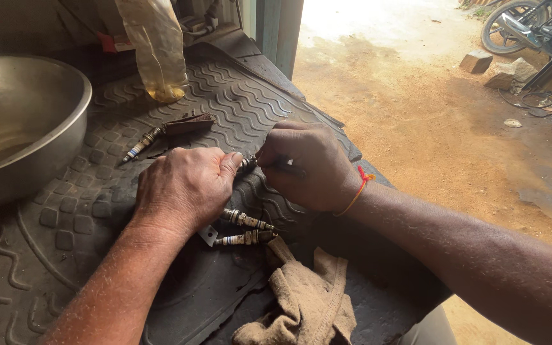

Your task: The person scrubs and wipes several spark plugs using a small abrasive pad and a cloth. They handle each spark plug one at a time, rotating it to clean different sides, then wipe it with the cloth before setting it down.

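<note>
We grip one small metal spark plug in our left hand to steady it. Our right hand pinches a thin dark tool against it, above the brown rag.

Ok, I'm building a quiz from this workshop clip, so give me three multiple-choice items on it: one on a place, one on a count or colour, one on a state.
1. Where is the metal bowl?
A. at the far left of the rubber mat
B. on the dirt ground outside
C. on the rag

2. How many spark plugs lie just below the left hand?
A. none
B. two
C. five

3. How are the hands placed?
A. both flat and empty on the mat
B. closed together on a small metal part
C. one is lifting the bowl

Answers:
1 A, the bowl sits at the mat's left edge.
2 B, two spark plugs lie side by side near the brown rag.
3 B, the left hand and right hand meet with fingers curled on the part.
</note>
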